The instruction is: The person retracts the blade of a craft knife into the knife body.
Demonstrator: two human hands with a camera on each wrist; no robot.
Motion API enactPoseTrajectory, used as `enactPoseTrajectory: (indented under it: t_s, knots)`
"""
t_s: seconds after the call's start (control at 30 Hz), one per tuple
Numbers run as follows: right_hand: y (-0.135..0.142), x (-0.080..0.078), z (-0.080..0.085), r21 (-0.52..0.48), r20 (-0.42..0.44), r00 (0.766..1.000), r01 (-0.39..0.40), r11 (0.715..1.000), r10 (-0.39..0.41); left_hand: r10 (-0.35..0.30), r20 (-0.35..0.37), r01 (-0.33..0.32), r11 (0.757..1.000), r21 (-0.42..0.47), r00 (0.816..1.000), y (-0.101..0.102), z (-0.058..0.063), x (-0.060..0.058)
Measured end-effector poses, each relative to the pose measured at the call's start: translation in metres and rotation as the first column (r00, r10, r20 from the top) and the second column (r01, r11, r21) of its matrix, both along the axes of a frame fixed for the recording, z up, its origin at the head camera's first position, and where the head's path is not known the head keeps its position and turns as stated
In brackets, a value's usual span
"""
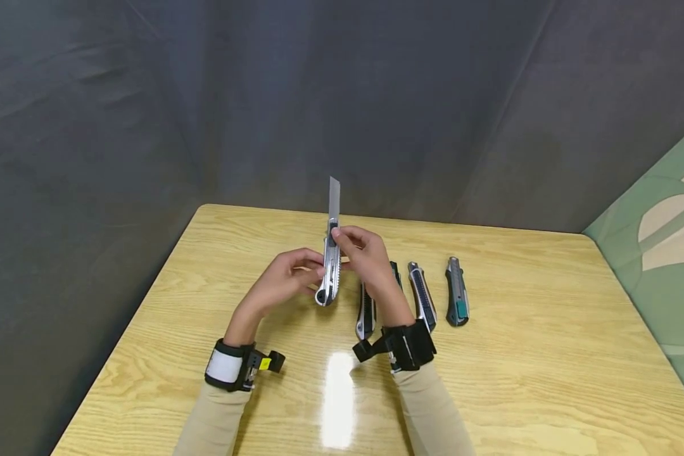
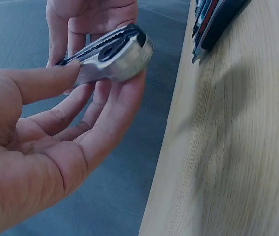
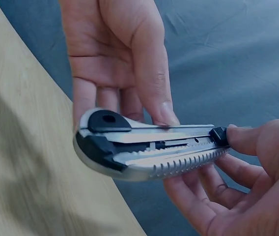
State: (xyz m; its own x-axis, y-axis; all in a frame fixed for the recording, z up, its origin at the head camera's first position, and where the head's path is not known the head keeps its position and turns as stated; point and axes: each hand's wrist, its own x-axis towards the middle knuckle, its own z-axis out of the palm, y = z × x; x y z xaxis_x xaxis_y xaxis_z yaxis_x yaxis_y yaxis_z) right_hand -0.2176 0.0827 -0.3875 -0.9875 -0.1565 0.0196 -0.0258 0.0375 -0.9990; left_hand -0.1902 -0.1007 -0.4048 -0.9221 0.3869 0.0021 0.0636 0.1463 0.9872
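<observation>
Wooden table point(image 1: 507, 380); both hands grip knife point(image 1: 332, 269); labels unreadable.

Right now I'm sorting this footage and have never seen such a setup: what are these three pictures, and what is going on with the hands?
No machine here: a person works with two bare hands, wearing a camera on the head and one strapped to each wrist. The head view looks down on a wooden table against a dark backdrop. The other two pictures are close-ups from the wrists.

Both hands hold a silver utility knife above the table, its blade pushed out and pointing away. The left hand pinches the handle near its rear end. The right hand grips further up, its thumb on the black slider.

Three more utility knives lie side by side on the table: one partly hidden beneath the right wrist, one beside it, and one with a teal button.
</observation>
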Motion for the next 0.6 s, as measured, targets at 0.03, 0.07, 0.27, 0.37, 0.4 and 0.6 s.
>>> enactPoseTrajectory:
  t_s: [0.03,0.07,0.27,0.37,0.4,0.6]
  knots:
    - [0.0006,-0.0004,0.0010,-0.009,0.002,1.000,0.009,1.000,-0.009,-0.008,0.005,0.008,1.000,0.004,1.000,0.0007,0.0003,0.0000]
    - [0.0013,-0.0006,0.0019,-0.013,0.003,1.000,0.017,1.000,-0.017,-0.015,0.012,0.015,1.000,0.008,1.000,0.0013,0.0008,0.0002]
    - [0.0026,-0.0018,0.0031,-0.041,0.016,1.000,0.024,0.999,-0.023,-0.009,0.014,0.009,1.000,-0.012,1.000,0.0047,0.0021,0.0008]
    - [0.0024,-0.0017,0.0027,-0.049,0.032,0.999,0.004,0.999,-0.003,0.007,0.009,-0.007,1.000,-0.028,1.000,0.0055,0.0020,0.0019]
    - [0.0023,-0.0016,0.0025,-0.054,0.036,0.999,-0.004,0.999,0.006,0.009,0.006,-0.009,0.999,-0.034,1.000,0.0054,0.0021,0.0024]
    - [0.0018,-0.0014,-0.0010,-0.055,0.025,1.000,-0.014,0.998,0.015,0.020,0.008,-0.019,0.999,-0.037,1.000,0.0064,0.0023,0.0041]
